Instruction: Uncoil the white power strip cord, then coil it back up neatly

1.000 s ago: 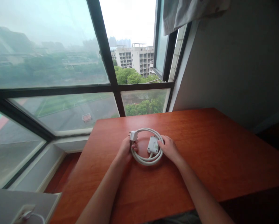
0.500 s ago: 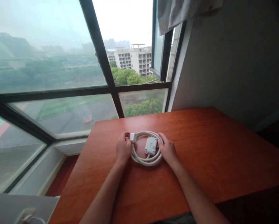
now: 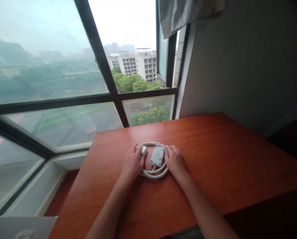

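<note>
A white extension cord (image 3: 155, 176) lies coiled in a loop on the brown wooden table (image 3: 213, 156). Its white plug (image 3: 144, 150) is at the upper left of the loop, beside the fingers of my left hand (image 3: 133, 162). That hand is closed around the left side of the coil. Inside the loop rests a flat white box (image 3: 157, 156) with screw holes at its corners, joined to the cord. My right hand (image 3: 174, 160) is wrapped over the right side of the coil, its thumb near the box. Parts of the cord are hidden under both hands.
Beyond the table's far edge stands a dark-framed window (image 3: 118, 97). A light curtain (image 3: 188, 15) hangs at its upper right. A grey wall (image 3: 238, 66) rises behind the right side, and a low white ledge (image 3: 71, 157) runs along the left.
The view has shifted slightly. My left hand has turned palm-down over the coil's left side, and the plug has tilted. My right fingers have moved further over the coil's right side.
</note>
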### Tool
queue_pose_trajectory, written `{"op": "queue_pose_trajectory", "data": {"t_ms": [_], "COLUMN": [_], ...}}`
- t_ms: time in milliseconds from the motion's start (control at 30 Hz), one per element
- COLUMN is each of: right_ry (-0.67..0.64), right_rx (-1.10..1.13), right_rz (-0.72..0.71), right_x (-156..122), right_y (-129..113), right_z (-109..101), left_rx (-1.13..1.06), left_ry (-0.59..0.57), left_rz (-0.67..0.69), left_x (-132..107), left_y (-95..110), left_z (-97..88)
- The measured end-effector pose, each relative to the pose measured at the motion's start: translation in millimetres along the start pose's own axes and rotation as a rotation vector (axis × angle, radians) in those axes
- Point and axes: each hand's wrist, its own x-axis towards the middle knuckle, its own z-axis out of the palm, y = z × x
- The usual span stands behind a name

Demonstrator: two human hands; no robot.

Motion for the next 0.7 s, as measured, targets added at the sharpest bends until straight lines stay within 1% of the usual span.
{"op": "queue_pose_trajectory", "data": {"t_ms": [67,133,200,267,467,633,700], "right_ry": [-0.029,-0.056,-0.076,-0.1,-0.18,-0.234,-0.255], "right_rx": [-0.048,-0.063,-0.053,-0.034,-0.008,-0.137,-0.187], "right_rz": [0.029,0.037,0.029,0.017,-0.044,-0.015,0.011], "right_x": [-2.3,-3.4,-3.2,-2.1,0.9,0.8,1.3], "right_y": [-2.6,-4.4,-4.7,-3.9,-2.6,-8.6,-11.4], "right_z": [-3.9,-6.6,-8.1,-9.3,-15.6,-26.1,-28.9], "left_rx": [0.147,0.236,0.271,0.268,0.222,0.157,0.165], "left_ry": [-0.018,-0.08,-0.159,-0.206,-0.204,-0.183,-0.202], "left_rz": [-0.128,-0.234,-0.271,-0.254,-0.221,-0.166,-0.155], "left_x": [-3.0,-5.1,-5.5,-4.4,-0.2,3.5,4.9], "left_y": [7.5,13.8,16.4,15.3,8.4,11.1,15.0], "left_z": [-7.3,-13.7,-17.2,-17.7,-15.5,-16.0,-14.9]}}
